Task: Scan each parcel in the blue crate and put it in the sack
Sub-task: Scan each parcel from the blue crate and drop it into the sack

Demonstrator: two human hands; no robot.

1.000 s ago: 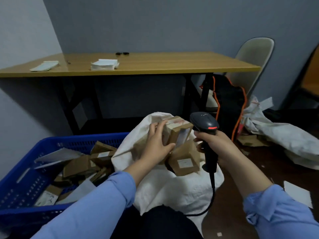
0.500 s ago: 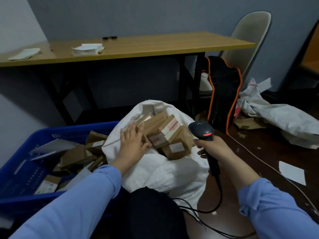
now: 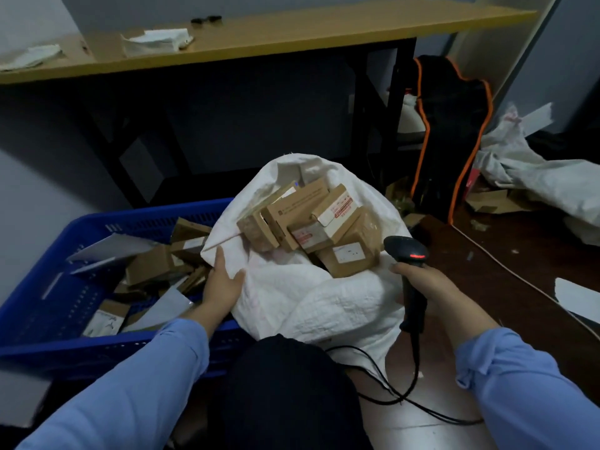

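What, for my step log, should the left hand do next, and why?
Probably reach the left hand into the blue crate for another parcel: it holds nothing and rests on the sack, parcels lie in the crate, and the right hand grips the scanner.

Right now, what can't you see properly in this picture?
Head view:
- Deeper inside the white woven sack: hidden by the brown cardboard parcels on top and its own folds.
- Parcel labels: print too small, blurred.
- Black handheld scanner trigger: covered by the right hand.
- Blue plastic crate near corner: cut off by the left edge.
- Small black objects on the wooden table: too small to identify.
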